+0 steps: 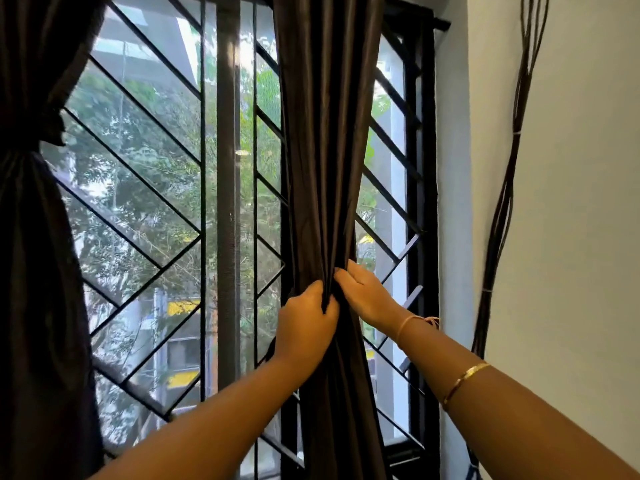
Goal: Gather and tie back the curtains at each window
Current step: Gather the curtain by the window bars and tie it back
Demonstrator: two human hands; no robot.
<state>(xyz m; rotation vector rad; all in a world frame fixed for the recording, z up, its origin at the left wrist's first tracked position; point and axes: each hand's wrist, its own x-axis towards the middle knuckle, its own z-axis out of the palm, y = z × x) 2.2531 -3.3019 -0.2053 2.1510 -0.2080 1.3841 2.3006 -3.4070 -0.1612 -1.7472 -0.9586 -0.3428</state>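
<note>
At the window grille (166, 188), both hands, left (304, 323) and right (367, 292), clutch the dark curtain (325, 150), bunching its folds together.

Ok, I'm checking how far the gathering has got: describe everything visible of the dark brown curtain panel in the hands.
The dark brown curtain panel looks like smooth, slightly shiny fabric, hanging in long vertical folds before the black diagonal-barred window grille. It is bunched narrow at mid-height, where the left hand grips it and the right hand pinches its folds from the right. No tie shows around it; below the hands it falls loose.
</note>
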